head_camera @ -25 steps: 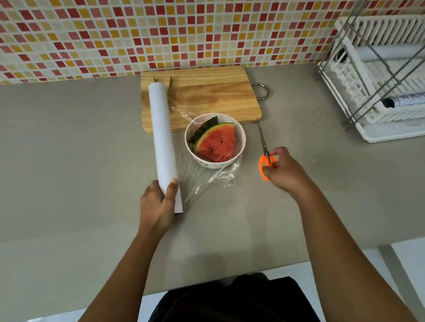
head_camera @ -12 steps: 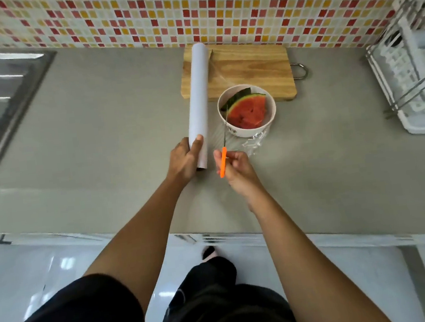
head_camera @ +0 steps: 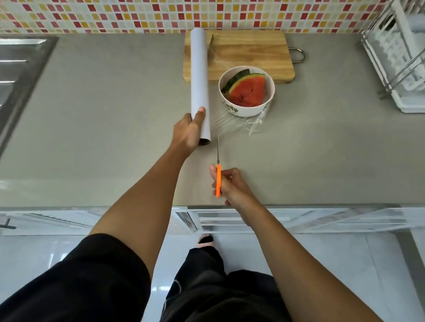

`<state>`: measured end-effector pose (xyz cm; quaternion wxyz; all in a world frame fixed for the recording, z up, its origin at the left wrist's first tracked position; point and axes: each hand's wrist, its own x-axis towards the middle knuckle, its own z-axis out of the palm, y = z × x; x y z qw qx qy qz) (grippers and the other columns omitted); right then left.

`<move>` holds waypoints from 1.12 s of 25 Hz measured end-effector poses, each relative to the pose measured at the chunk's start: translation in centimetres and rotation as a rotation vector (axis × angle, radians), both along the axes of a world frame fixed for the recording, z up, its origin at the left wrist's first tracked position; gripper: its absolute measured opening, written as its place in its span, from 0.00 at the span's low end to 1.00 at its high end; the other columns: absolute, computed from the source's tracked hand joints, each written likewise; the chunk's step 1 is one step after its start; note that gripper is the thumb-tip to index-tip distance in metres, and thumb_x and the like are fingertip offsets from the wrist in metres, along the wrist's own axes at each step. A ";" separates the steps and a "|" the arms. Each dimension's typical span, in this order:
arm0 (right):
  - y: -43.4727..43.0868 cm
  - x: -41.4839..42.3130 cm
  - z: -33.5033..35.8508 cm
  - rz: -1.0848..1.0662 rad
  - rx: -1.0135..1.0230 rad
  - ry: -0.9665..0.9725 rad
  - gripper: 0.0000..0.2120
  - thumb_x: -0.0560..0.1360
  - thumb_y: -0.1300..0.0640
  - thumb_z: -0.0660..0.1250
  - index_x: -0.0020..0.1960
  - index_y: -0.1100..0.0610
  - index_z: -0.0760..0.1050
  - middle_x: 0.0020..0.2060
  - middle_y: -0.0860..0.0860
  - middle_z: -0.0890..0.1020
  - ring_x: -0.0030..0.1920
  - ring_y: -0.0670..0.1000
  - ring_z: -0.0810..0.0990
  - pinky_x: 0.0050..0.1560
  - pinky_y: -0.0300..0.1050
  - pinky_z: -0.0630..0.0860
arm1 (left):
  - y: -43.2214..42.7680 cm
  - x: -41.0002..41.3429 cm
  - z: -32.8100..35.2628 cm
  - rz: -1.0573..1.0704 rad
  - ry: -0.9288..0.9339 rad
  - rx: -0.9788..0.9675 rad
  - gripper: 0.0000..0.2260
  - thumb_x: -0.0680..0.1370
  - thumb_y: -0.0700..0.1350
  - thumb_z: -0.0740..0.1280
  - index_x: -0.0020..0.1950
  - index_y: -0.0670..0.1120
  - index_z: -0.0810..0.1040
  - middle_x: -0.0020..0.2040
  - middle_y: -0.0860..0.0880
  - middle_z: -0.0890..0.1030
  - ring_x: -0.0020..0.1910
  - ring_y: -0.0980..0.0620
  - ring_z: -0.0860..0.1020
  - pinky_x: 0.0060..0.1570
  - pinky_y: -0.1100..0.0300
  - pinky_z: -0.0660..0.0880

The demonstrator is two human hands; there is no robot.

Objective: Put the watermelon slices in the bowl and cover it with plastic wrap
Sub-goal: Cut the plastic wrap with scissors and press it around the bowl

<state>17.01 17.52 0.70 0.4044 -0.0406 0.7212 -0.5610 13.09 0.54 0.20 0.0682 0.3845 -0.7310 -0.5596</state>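
left hand (head_camera: 189, 133) grips wrap roll (head_camera: 199, 83), right hand (head_camera: 231, 185) clenches scissors (head_camera: 218, 170) w/ tips near film (head_camera: 231, 123). watermelon slices (head_camera: 247, 91) sit in bowl (head_camera: 248, 99). best: keep film taut, cut straight alongside roll.

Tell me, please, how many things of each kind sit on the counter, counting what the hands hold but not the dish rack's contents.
Plastic wrap roll: 1
Scissors: 1
Bowl: 1
Watermelon slices: 2
Cutting board: 1
Dish rack: 1
Total: 7
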 end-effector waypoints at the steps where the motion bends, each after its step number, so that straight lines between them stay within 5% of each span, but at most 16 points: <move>1: 0.1 0.2 -0.1 0.014 0.020 -0.011 0.24 0.73 0.37 0.62 0.54 0.57 0.66 0.29 0.36 0.80 0.32 0.40 0.76 0.30 0.32 0.69 | -0.2 0.0 0.0 -0.004 -0.001 0.002 0.21 0.78 0.61 0.57 0.54 0.44 0.74 0.53 0.45 0.76 0.49 0.46 0.75 0.40 0.59 0.69; 9: -2.4 -0.7 0.0 0.007 -0.025 -0.074 0.22 0.73 0.38 0.62 0.54 0.55 0.66 0.38 0.45 0.77 0.38 0.45 0.75 0.34 0.40 0.66 | -1.3 -0.3 -0.5 -0.020 -0.029 -0.011 0.21 0.78 0.61 0.57 0.52 0.44 0.74 0.50 0.46 0.76 0.41 0.52 0.74 0.33 0.63 0.67; 19: -3.7 -2.5 -3.1 -0.041 -0.152 -0.043 0.05 0.76 0.50 0.64 0.47 0.49 0.69 0.33 0.39 0.79 0.32 0.39 0.76 0.28 0.31 0.66 | -2.0 -0.4 -1.1 -0.018 -0.021 0.009 0.20 0.78 0.59 0.58 0.47 0.41 0.73 0.44 0.46 0.75 0.42 0.46 0.73 0.42 0.56 0.69; 28: -5.1 -5.9 -3.0 -0.002 -0.129 0.019 0.10 0.75 0.44 0.63 0.48 0.50 0.69 0.35 0.42 0.75 0.29 0.34 0.72 0.28 0.28 0.68 | -1.6 -0.1 -1.5 -0.029 0.015 0.064 0.18 0.79 0.57 0.58 0.48 0.42 0.74 0.45 0.45 0.77 0.42 0.47 0.75 0.42 0.55 0.72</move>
